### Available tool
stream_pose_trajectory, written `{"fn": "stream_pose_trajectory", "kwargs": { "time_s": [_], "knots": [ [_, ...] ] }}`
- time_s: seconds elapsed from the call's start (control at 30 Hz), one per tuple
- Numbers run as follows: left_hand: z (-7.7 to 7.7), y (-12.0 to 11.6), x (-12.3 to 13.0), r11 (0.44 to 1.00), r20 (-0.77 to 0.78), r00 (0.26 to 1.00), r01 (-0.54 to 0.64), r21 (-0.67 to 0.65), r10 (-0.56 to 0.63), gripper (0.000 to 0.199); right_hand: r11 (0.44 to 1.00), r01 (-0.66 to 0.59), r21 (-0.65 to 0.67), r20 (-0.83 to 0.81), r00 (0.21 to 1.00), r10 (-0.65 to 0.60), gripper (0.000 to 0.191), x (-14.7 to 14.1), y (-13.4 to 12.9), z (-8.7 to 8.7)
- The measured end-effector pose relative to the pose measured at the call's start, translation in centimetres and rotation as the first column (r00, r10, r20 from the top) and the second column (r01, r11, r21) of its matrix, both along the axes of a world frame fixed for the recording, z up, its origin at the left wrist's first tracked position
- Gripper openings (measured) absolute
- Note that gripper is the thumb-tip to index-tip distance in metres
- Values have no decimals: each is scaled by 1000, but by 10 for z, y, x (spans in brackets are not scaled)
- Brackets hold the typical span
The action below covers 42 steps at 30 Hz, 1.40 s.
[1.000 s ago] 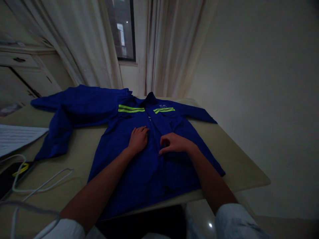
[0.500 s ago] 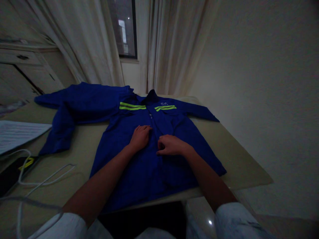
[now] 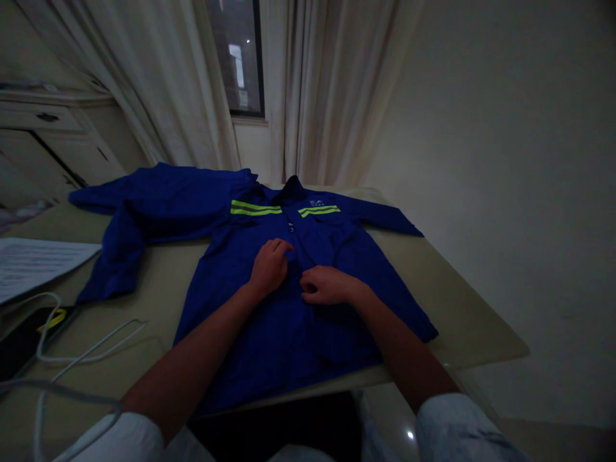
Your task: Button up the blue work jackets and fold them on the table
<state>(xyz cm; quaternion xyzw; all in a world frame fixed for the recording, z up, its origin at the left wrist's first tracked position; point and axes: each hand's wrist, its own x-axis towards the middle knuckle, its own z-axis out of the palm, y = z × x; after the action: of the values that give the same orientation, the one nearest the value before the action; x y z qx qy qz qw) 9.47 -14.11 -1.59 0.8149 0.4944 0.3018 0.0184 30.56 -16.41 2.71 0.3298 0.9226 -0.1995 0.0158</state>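
Note:
A blue work jacket with yellow-green reflective stripes lies front up on the table, collar at the far side. My left hand rests on its front, left of the middle opening, fingers curled and pinching at the cloth near the edge. Just right of that opening, my right hand is curled with thumb and forefinger together at the front edge of the jacket. A small gap separates the two hands. The cloth between my fingertips is mostly hidden, and no fastener can be made out.
On the left of the table lie a printed sheet, a dark flat object with a yellow mark and a looped white cable. A second blue garment or sleeve stretches to the far left. Curtains hang behind the table.
My left hand has lifted its fingers slightly and shifted a little. My right hand has moved slightly left and down, towards the opening. The jacket lies nearly the same.

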Motion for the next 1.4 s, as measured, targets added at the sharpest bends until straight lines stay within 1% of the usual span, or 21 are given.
{"fn": "stream_pose_trajectory", "kwargs": {
  "time_s": [0.03, 0.07, 0.1, 0.13, 0.17, 0.2, 0.23, 0.27, 0.3, 0.37, 0.47, 0.57, 0.63, 0.77, 0.83, 0.93, 1.03, 1.13, 1.23, 1.3, 1.4],
  "knots": [
    [4, -8, 3, 995, -4, 997, 79, 52, -79, 36, 1000, 4, -14, -4, 1000, -4, 15, 2, 1, -1],
    [7, -19, 7, 975, -37, 978, 206, 88, -203, 35, 1000, 10, -30, -8, 1000, -10, 13, 4, 3, -1],
    [9, -32, 14, 925, -94, 929, 367, 95, -359, 34, 999, 10, -44, -5, 1000, -11, 10, 5, 4, -1],
    [10, -46, 22, 843, -156, 841, 532, 74, -517, 33, 998, 6, -55, 3, 1000, -5, 7, 7, 5, -1],
    [10, -61, 31, 747, -201, 737, 664, 32, -646, 31, 998, -1, -58, 10, 1000, 2, 5, 8, 5, 0],
    [9, -76, 41, 659, -219, 641, 752, -13, -736, 27, 998, -12, -56, 15, 1000, 13, 5, 8, 4, 2],
    [7, -90, 50, 599, -206, 578, 799, -54, -790, 28, 998, -23, -51, 18, 1000, 24, 7, 8, 2, 4],
    [6, -102, 57, 563, -175, 543, 821, -92, -821, 32, 999, -31, -44, 22, 999, 32, 11, 7, -1, 6],
    [5, -112, 64, 549, -133, 535, 826, -126, -834, 38, 999, -34, -31, 29, 999, 34, 15, 4, -5, 8],
    [4, -125, 70, 562, -49, 563, 807, -181, -825, 51, 999, -34, 16, 69, 997, 33, 19, -2, -15, 11],
    [8, -134, 70, 568, 9, 587, 787, -242, -809, 72, 988, -74, 135, 172, 984, 50, 22, -16, -30, 13],
    [13, -138, 67, 533, 20, 562, 794, -292, -827, 78, 959, -171, 224, 241, 964, 115, 28, -29, -39, 9],
    [16, -140, 66, 529, 19, 562, 788, -316, -827, 77, 942, -228, 248, 266, 951, 160, 29, -33, -37, 4],
    [16, -143, 67, 529, -6, 568, 762, -372, -823, 79, 903, -284, 322, 210, 951, 225, 27, -27, -21, -11],
    [13, -144, 68, 526, -19, 565, 756, -390, -825, 81, 893, -229, 387, 159, 971, 179, 27, -21, -6, -19],
    [9, -146, 70, 519, -30, 555, 755, -401, -831, 83, 891, -87, 446, 101, 994, 47, 29, -15, 21, -26],
    [10, -149, 70, 516, -23, 557, 753, -408, -830, 83, 891, -46, 452, 104, 995, -1, 31, -20, 45, -25],
    [13, -150, 70, 515, -14, 557, 758, -400, -830, 79, 897, -112, 428, 177, 984, 38, 29, -33, 64, -17],
    [12, -150, 69, 512, 16, 562, 764, -391, -827, 77, 927, -172, 333, 247, 965, 90, 25, -39, 77, -8],
    [8, -149, 68, 513, 47, 571, 768, -383, -820, 78, 947, -143, 288, 222, 972, 80, 27, -35, 80, -5],
    [3, -150, 69, 521, 104, 584, 780, -347, -805, 75, 960, -17, 281, 89, 996, -9, 35, -20, 72, -8]
  ]
}}
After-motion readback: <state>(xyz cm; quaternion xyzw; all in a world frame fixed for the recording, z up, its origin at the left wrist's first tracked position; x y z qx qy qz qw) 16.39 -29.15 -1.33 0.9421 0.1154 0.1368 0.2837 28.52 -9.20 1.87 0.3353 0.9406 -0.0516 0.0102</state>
